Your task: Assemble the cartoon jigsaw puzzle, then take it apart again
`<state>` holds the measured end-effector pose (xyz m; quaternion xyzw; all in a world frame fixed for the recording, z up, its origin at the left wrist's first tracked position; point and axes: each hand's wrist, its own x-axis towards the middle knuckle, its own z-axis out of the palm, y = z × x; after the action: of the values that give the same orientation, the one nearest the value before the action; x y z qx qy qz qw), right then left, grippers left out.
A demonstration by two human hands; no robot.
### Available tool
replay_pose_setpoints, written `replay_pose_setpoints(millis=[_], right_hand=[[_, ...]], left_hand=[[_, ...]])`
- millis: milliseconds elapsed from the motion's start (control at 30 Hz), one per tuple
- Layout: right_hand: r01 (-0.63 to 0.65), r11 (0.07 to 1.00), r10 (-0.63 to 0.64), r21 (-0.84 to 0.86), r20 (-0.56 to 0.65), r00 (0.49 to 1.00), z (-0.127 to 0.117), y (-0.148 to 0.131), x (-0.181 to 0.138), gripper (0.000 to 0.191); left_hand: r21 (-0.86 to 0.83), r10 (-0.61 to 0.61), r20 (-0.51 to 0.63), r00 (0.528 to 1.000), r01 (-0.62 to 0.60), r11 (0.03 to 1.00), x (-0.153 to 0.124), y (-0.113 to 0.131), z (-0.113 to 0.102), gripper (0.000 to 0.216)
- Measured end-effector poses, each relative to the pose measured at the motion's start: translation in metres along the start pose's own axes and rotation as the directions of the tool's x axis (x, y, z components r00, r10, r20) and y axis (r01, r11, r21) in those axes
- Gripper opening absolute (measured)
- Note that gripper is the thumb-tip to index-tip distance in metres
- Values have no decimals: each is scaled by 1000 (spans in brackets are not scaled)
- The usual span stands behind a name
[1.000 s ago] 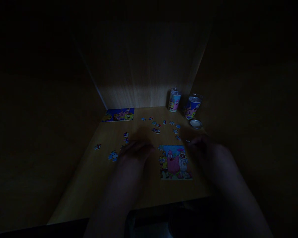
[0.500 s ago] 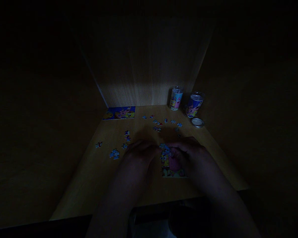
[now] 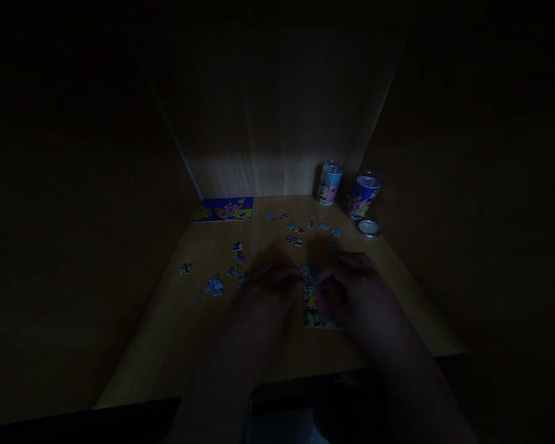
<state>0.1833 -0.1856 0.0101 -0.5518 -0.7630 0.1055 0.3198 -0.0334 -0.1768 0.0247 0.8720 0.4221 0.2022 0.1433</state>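
Observation:
In dim light, a partly assembled jigsaw puzzle (image 3: 311,302) with yellow and pink cartoon figures lies near the table's front. My right hand (image 3: 351,280) covers its right side, thumb and fingers pinched at the upper part on a jigsaw piece that they mostly hide. From the left, my left hand (image 3: 271,290) lies low with its fingers curled, the tips pressed to the puzzle's upper left edge. Left of that hand are a small joined cluster of blue pieces (image 3: 214,285) and several loose pieces (image 3: 238,256).
More loose pieces (image 3: 297,240) lie scattered beyond my hands, and a single piece (image 3: 185,269) at far left. A finished blue puzzle (image 3: 226,209) rests by the back panel. Two printed cans, one light blue (image 3: 328,185) and one dark blue (image 3: 363,197), stand back right beside a round lid (image 3: 369,229).
My right hand has shifted slightly left over the puzzle, its pinched fingers closer to the upper part. My left hand stays at the puzzle's left edge. The view has tilted a little.

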Motion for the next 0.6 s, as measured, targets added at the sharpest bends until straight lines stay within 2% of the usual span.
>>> replay_pose_setpoints(millis=[300,433,600], right_hand=[[19,1000,-19,7,47,999,0,2,0,33],[16,1000,-16,-3,23,1000,2,3,-1,34],[2,1000,-2,6,16,1000,2,5,-2,32]], left_hand=[[-30,-8,3,1000,8,1000,-1,3,-2,53],[-12,-9,19,1000,9,1000,0,2,-3,58],[12,-39,-71,997,39,999,-3,-1,-1,62]])
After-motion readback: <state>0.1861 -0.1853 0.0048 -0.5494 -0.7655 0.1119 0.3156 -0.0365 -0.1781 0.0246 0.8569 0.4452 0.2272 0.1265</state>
